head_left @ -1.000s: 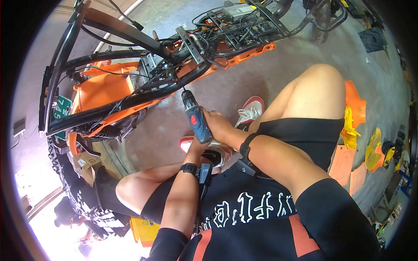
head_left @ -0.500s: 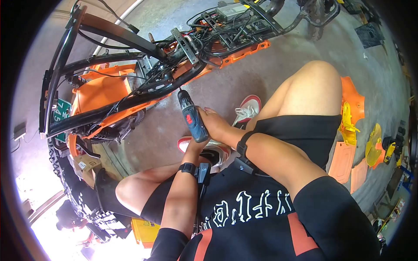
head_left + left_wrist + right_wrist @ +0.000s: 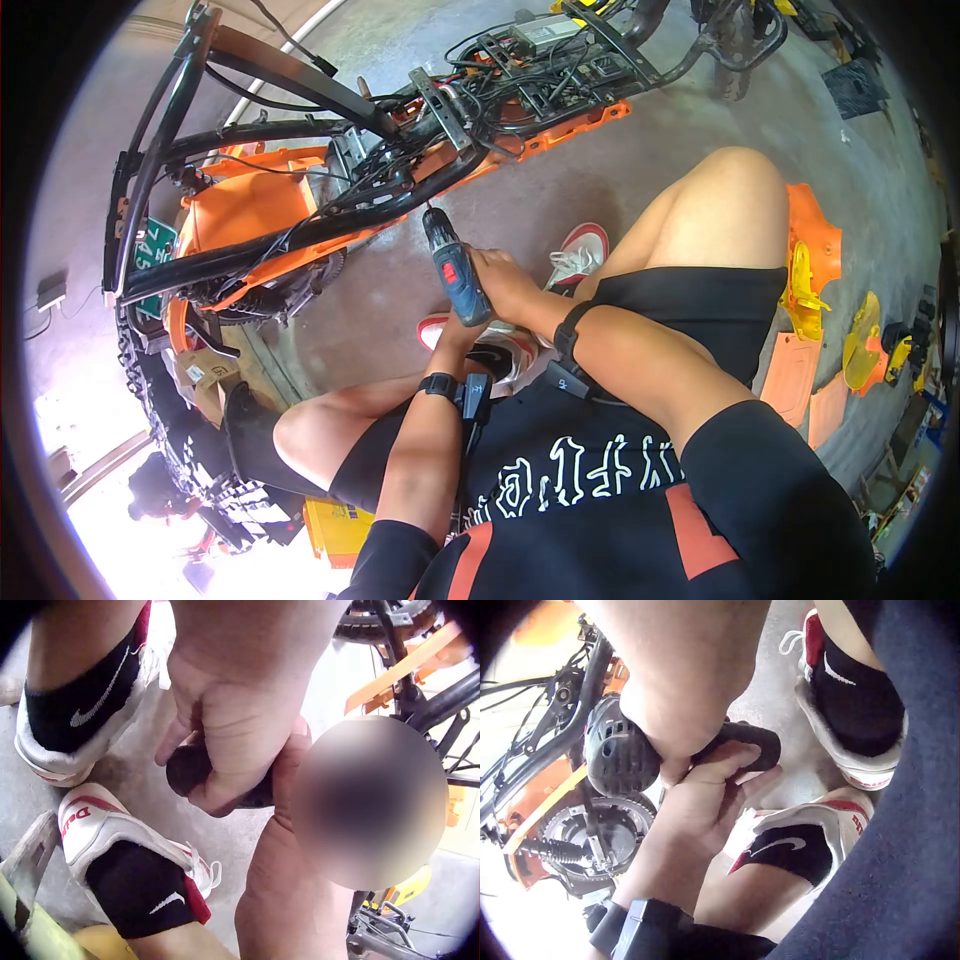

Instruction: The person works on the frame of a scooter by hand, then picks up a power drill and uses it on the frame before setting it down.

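While both hands clasp it, the cordless drill [image 3: 458, 275] is out in front of the person's lap, above the concrete floor [image 3: 345, 340] and just beside the tubular frame [image 3: 220, 259] of a stripped motorcycle. Its long axis runs away from the person and slants slightly to their left, with the black chuck [image 3: 437, 228] and thin bit leading towards the frame's black tube; whether the tip touches the metal I cannot tell. The rear of the body points back at the person, and the handle [image 3: 765, 748] hangs underneath, hidden from the head camera.

On that handle the right hand [image 3: 505, 285] has its grip closed, and the left hand [image 3: 236, 742] wraps it too, fingers curled round near the lower end.

A red patch marks the drill's dark blue body, but no brand can be read on it. Swoosh logos stand out in white on the black socks [image 3: 94, 690], and the white shoe [image 3: 105, 825] carries red lettering, only partly legible. The green number plate [image 3: 152, 262] seems to show 7, 4 and 5. Large white lettering [image 3: 575, 475] crosses the black clothing, too stylised to read.
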The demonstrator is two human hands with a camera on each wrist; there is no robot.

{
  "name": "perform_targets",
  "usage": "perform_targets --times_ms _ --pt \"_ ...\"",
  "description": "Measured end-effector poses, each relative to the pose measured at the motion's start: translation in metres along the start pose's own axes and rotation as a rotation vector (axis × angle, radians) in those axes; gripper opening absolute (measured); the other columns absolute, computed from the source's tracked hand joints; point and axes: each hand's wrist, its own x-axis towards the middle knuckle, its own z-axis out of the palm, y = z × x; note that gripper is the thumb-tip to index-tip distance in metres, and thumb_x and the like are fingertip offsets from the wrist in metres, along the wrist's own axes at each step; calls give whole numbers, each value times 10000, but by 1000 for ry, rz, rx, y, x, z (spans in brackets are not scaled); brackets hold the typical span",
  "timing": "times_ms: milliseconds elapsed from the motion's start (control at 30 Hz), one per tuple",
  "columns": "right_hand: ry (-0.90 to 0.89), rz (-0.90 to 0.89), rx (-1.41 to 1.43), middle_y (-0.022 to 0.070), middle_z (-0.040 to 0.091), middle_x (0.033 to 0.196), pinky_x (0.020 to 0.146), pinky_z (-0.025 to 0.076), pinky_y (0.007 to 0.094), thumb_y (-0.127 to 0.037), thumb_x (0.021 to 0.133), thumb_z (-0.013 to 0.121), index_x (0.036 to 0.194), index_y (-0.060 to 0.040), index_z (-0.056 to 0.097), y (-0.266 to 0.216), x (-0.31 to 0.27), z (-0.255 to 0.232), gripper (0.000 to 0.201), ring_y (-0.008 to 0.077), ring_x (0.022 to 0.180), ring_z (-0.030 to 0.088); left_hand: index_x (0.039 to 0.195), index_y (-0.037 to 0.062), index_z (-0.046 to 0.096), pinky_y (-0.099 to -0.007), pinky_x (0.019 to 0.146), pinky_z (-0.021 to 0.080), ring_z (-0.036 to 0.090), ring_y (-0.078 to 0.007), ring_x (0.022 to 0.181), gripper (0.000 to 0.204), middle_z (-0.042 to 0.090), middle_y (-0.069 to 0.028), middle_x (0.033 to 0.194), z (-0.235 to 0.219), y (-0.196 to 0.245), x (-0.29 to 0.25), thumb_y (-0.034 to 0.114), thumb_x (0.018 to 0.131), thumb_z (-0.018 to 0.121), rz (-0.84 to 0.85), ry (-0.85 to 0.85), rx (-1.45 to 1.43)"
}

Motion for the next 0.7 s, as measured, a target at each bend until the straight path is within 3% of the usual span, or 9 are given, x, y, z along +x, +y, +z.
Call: perform_targets --times_ms 233,300,400,533,700 --pt "-98 86 9 209 601 951 854 396 443 -101 796 512 1133 -12 449 -9 5 -10 354 378 923 555 1198 53 501 -318 930 401 495 -174 1045 542 521 -48 1167 4 2 -2 148 725 749 15 17 -66" --pt "-198 124 3 185 611 966 894 377 405 -89 783 527 1181 -44 430 -9 7 -11 411 330 950 570 1199 53 501 -320 930 402 495 -175 1046 542 521 -48 1168 4 4 -3 146 726 748 10 16 -98" --pt "-140 106 15 214 594 969 854 394 440 -122 786 537 1132 -12 444 -6 5 -9 375 371 942 551 1195 52 502 -321 928 402 495 -177 1044 537 523 -52 1164 3 0 -2 144 726 746 -9 4 -118" --pt "-86 53 2 213 587 1006 867 387 441 -125 774 559 1148 -10 434 -1 0 -4 410 370 965 545 1191 49 501 -323 922 403 497 -180 1035 533 527 -62 1157 0 -17 9 137 723 742 60 8 -45" --pt "-40 41 -29 211 570 1071 895 376 426 -118 768 564 1208 -6 409 3 -2 1 480 367 1024 523 1185 43 504 -323 920 404 499 -180 1034 501 533 -71 1147 5 -7 7 133 741 719 140 68 35"
